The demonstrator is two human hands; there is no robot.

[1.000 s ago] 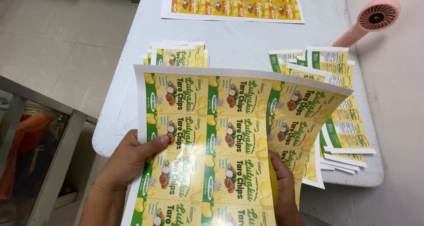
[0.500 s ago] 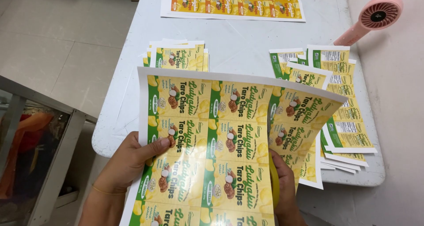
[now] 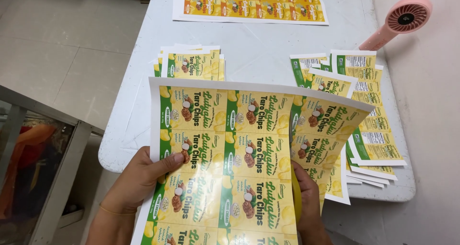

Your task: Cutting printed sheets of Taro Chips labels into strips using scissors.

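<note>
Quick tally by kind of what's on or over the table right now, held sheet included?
Large yellow-green label sheet held in both hands: 1
Large orange label sheet at the far end: 1
Piles of cut labels, one by the left edge and one spread along the right edge: 2
Pink handheld fan: 1
Total: 5

Right hand [image 3: 306, 197] — mostly behind label sheet [image 3: 230, 159], sheet's bottom cropped.
</note>
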